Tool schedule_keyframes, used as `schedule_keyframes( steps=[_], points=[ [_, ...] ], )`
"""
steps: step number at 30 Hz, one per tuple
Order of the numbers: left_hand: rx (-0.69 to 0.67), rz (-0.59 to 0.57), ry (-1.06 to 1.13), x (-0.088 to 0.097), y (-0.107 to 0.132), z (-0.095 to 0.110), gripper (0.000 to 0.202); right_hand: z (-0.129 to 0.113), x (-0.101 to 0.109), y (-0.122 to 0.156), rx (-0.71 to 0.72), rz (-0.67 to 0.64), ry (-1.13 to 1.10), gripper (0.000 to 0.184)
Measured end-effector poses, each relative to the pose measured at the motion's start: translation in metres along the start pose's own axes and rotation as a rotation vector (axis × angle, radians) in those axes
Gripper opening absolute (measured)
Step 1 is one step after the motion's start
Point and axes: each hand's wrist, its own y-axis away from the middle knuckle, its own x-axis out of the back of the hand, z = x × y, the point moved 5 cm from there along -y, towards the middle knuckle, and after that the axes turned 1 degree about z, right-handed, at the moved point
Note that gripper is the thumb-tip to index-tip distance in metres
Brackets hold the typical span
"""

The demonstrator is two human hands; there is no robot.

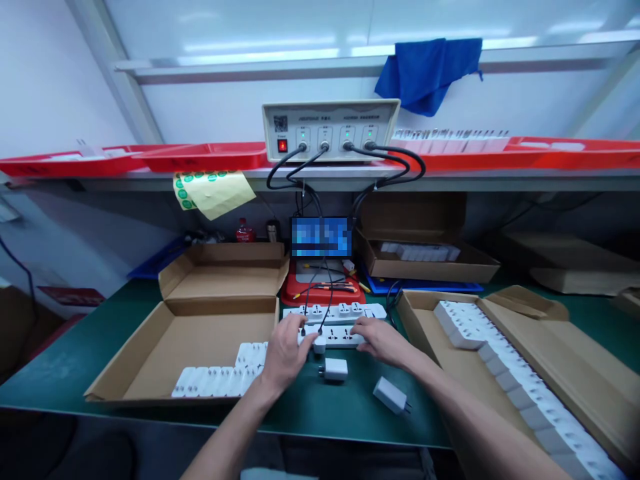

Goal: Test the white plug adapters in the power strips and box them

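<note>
Two white power strips lie side by side on the green mat, with black test leads plugged into them. My left hand (286, 353) is curled at the near power strip (334, 336), fingers pinched on a small white adapter (319, 344) at the strip's front edge. My right hand (379, 340) grips the right end of the same strip, fingers bent over it. The far power strip (345, 310) lies just behind. Two loose white adapters rest on the mat in front of my hands, one (335, 369) between my wrists and one (391, 395) further right.
An open cardboard box (200, 333) on the left holds a row of white adapters (215, 381). A box (530, 333) on the right is filled with several more. A beige tester (330, 130) sits on the shelf among red trays (200, 157), with a blue cloth (427, 70) above.
</note>
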Motion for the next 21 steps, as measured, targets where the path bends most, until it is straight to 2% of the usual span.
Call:
schedule_keyframes(
  steps=[2, 4, 6, 8, 11, 13, 16, 18, 21],
  points=[
    [-0.119, -0.012, -0.003, -0.007, 0.01, 0.018, 0.023, 0.0, 0.011, 0.004, -0.025, 0.078, -0.07, 0.024],
    [-0.216, -0.028, -0.004, -0.015, 0.019, 0.035, 0.03, -0.004, 0.023, 0.01, -0.051, 0.189, -0.215, 0.026],
    [-0.278, -0.027, 0.017, -0.023, 0.026, 0.048, 0.042, -0.016, 0.029, 0.019, -0.061, 0.3, -0.46, 0.034],
    [-0.316, -0.01, 0.072, -0.03, 0.031, 0.06, 0.051, -0.035, 0.025, 0.027, -0.064, 0.37, -0.758, 0.043],
    [-0.339, 0.008, 0.208, -0.034, 0.036, 0.074, 0.048, -0.065, 0.011, 0.038, -0.053, 0.368, -1.084, 0.053],
    [-0.307, 0.001, 0.278, -0.03, 0.038, 0.076, 0.046, -0.075, 0.009, 0.049, -0.037, 0.336, -1.074, 0.057],
    [-0.119, 0.03, 0.231, -0.005, 0.038, 0.051, 0.041, -0.065, 0.01, 0.072, -0.017, 0.286, -0.709, 0.056],
    [0.066, 0.067, 0.105, 0.023, 0.036, 0.017, 0.038, -0.045, 0.003, 0.087, 0.002, 0.25, -0.381, 0.051],
    [0.291, 0.096, -0.163, 0.077, 0.033, -0.041, 0.03, -0.018, -0.029, 0.104, 0.061, 0.212, -0.013, 0.042]
  ],
)
